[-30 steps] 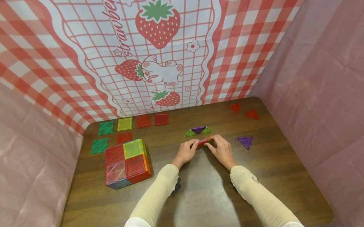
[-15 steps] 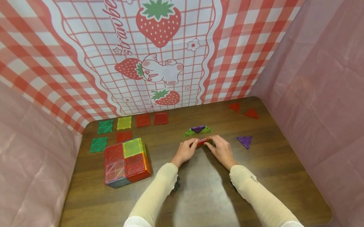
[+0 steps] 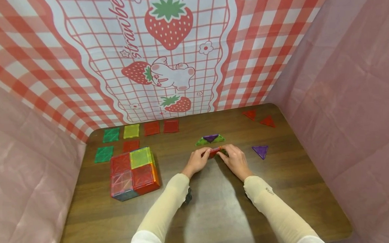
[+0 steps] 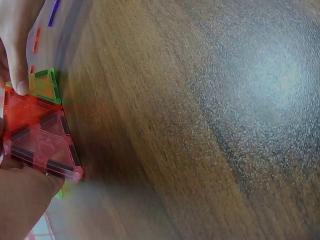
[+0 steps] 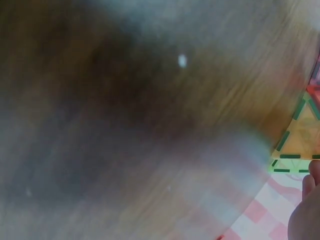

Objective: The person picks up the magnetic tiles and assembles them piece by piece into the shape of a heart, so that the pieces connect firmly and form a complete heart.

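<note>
My left hand (image 3: 197,161) and right hand (image 3: 236,160) face each other at mid-table, with a joined row of translucent triangular magnetic tiles (image 3: 214,152) between them. The left hand pinches the row's left end, by a pink triangle (image 4: 46,145). Beside that pink tile is a red triangle (image 4: 29,109), with the right thumb at its far edge. My right hand grips the other end, where an orange triangle (image 5: 302,137) shows in the right wrist view. Just behind the hands stands a green-and-purple tile strip (image 3: 210,139). Most fingertips are hidden behind the tiles.
A block of square tiles (image 3: 134,174) stands on the left of the table. Behind it lie loose green squares (image 3: 111,135), a yellow square (image 3: 131,131) and several red squares (image 3: 171,126). At right are a purple triangle (image 3: 260,151) and two red triangles (image 3: 267,121).
</note>
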Available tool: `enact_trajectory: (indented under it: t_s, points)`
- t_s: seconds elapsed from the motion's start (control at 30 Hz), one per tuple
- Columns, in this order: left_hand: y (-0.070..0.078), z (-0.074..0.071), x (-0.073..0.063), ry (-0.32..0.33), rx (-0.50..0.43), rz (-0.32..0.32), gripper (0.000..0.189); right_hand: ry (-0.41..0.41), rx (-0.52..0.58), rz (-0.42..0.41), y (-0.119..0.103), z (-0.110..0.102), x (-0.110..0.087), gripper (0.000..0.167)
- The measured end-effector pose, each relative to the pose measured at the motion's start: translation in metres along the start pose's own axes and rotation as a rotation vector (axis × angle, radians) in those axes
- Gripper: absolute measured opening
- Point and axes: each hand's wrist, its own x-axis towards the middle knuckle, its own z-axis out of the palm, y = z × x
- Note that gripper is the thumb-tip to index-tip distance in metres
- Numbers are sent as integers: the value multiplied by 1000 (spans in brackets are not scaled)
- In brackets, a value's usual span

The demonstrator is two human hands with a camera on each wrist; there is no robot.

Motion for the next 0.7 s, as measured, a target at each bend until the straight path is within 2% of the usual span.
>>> enact_trajectory:
  t_s: [0.17, 0.33, 0.5, 0.7]
  points:
    - [0, 1, 0, -1, 3, 1, 34, -40, -2, 7, 0, -2, 2, 32]
    - [3, 1, -1, -13, 22, -29, 34, -115, 29, 71, 1, -3, 3, 42]
    - [6, 2, -3, -4, 8, -46, 34, -181, 100, 137, 2, -4, 6, 39]
    - [6, 1, -3, 0, 12, -58, 34, -230, 122, 157, 4, -5, 7, 37]
